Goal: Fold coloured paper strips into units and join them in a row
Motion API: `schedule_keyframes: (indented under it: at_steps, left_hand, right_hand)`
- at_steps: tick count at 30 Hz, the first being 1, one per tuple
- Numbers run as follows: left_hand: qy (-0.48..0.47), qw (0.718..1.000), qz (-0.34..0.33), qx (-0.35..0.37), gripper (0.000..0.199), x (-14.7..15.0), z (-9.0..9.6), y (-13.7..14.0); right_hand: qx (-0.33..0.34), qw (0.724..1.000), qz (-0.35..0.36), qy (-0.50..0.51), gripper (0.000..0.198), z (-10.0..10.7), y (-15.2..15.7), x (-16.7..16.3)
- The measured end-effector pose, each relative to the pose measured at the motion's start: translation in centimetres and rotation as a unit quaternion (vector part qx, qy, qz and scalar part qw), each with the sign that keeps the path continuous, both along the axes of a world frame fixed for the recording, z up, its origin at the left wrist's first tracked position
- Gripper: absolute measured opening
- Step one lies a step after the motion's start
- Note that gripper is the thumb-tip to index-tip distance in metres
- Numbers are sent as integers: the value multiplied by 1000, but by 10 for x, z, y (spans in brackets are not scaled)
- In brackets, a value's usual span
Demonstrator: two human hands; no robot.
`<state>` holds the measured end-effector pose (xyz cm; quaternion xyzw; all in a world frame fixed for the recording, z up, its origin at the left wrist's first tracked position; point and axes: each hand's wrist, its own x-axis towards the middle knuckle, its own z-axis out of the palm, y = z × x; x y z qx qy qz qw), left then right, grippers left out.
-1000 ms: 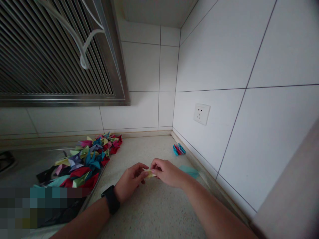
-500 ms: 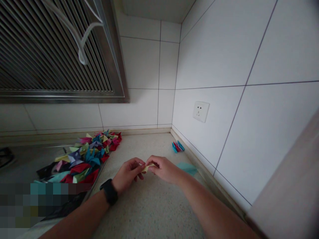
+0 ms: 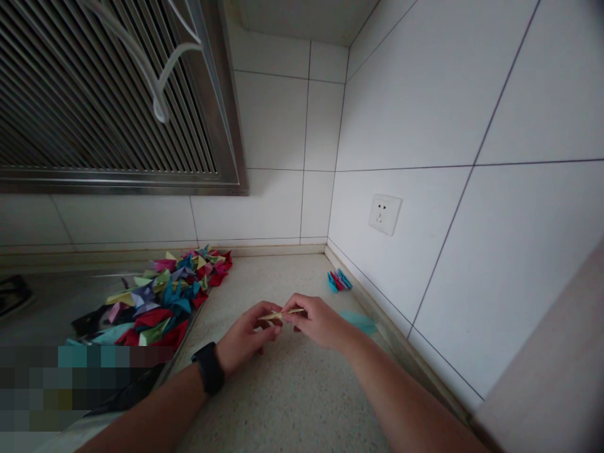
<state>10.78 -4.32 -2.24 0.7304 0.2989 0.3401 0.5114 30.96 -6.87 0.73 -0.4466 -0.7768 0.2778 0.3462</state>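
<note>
Beneath the pale paper, a speckled counter fills the white-tiled corner

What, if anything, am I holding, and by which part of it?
A thin, pale yellow folded piece, likely paper: your left hand has its grip on the left part, your right hand on the right. Exact fingertip contacts can't be told.

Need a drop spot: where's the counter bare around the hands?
Two patches of counter: beyond the left hand and right hand, between the folded-paper heap and the small paper cluster; and nearer the camera, between the forearms. Crowded: left, under the heap; and along the right wall, with the cluster and a teal piece.
</note>
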Motion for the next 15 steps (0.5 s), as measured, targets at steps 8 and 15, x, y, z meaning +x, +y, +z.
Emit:
schedule_keyframes:
  at_steps: [8,15]
  left_hand:
    - [61,994,64,69,37,-1,1,2]
    - [84,990,75,79,39,-1,1,1]
  right_hand:
    - [33,997,-18,-71,19,-2,1,1]
    - [58,992,-8,-110,18,2,-2,2]
